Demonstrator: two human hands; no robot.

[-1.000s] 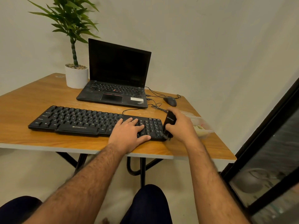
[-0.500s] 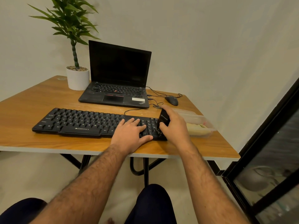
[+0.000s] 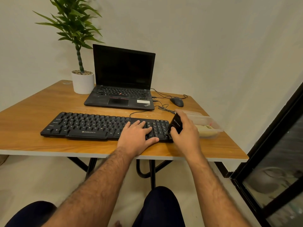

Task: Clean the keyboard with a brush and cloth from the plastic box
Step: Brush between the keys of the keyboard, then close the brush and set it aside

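Note:
A black keyboard [image 3: 91, 125] lies along the front of the wooden table [image 3: 32, 112]. My left hand [image 3: 137, 135] rests flat on its right part, fingers spread over the keys. My right hand [image 3: 185, 133] grips a black brush [image 3: 176, 126], its lower end touching the keyboard's right end by the number pad. Just right of my hand stands a clear plastic box [image 3: 208, 123] with a pale cloth [image 3: 205, 129] inside, partly hidden behind my hand.
An open black laptop [image 3: 123, 82] stands behind the keyboard, with a potted plant [image 3: 82, 79] to its left. A black mouse [image 3: 177, 101] and cables lie at the back right. The table's front edge is close to my wrists; a dark door frame [image 3: 270, 136] stands right.
My right hand has shifted the brush slightly along the keyboard's right end. My left hand stays on the keys. The view has drifted a little.

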